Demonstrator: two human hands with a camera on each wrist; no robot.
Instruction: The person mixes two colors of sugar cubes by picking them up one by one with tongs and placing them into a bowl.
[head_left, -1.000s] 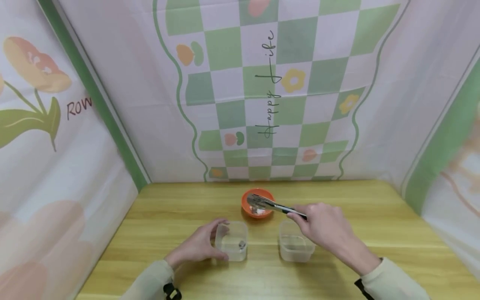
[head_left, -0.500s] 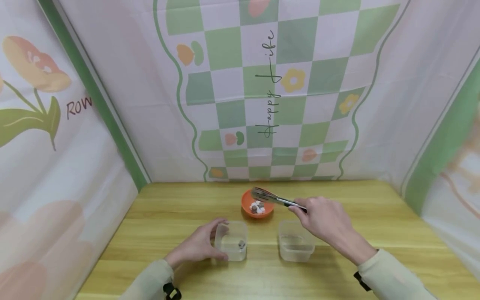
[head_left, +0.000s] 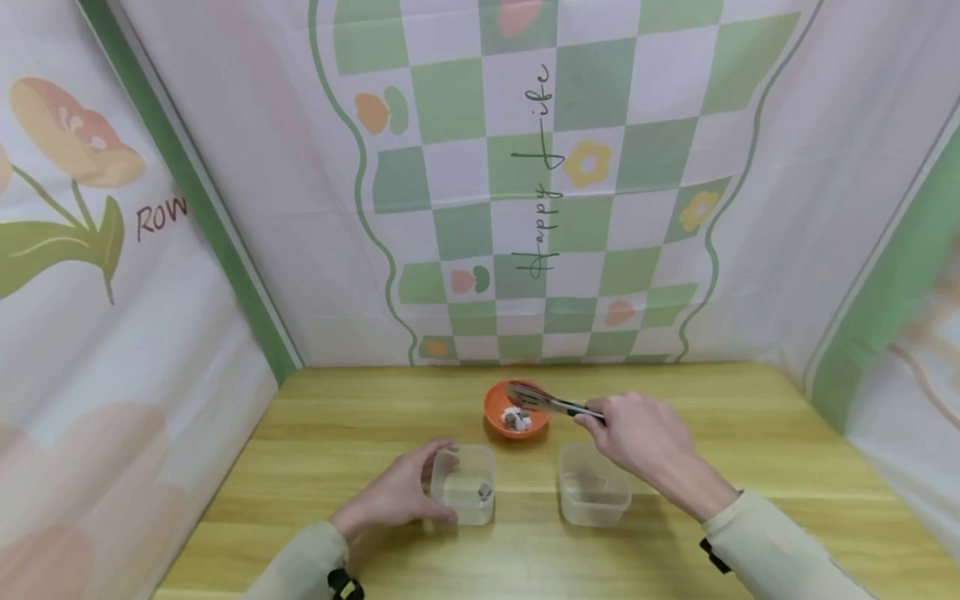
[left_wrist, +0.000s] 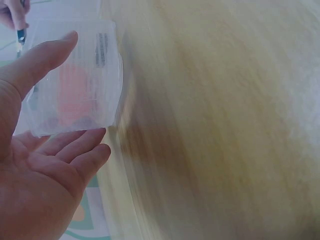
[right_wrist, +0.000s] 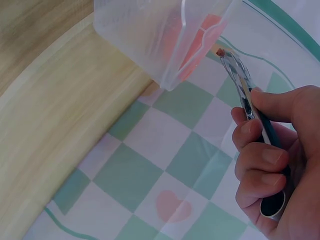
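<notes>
My right hand [head_left: 645,442] grips a pair of metal tongs [head_left: 551,402] with dark handles, its fingers wrapped around them in the right wrist view. The tongs' heads hover over an orange bowl [head_left: 491,414] that contains small white and brown-grey pieces [head_left: 516,418]. A small reddish-brown spot [right_wrist: 220,52] shows at the tongs' tips; whether it is a held piece I cannot tell. My left hand [head_left: 401,487] holds a clear plastic container [head_left: 467,518] between thumb and fingers. A small dark piece [head_left: 484,492] lies inside that container.
A second clear plastic container [head_left: 592,510] stands on the wooden table [head_left: 525,562], to the right of the first and below my right hand. A patterned curtain [head_left: 525,233] hangs behind the table, with more fabric at both sides.
The tongs lifted off the pieces and shifted slightly right, uncovering more of the bowl's contents, and then stayed over the bowl. My left hand and both containers have stayed in place.
</notes>
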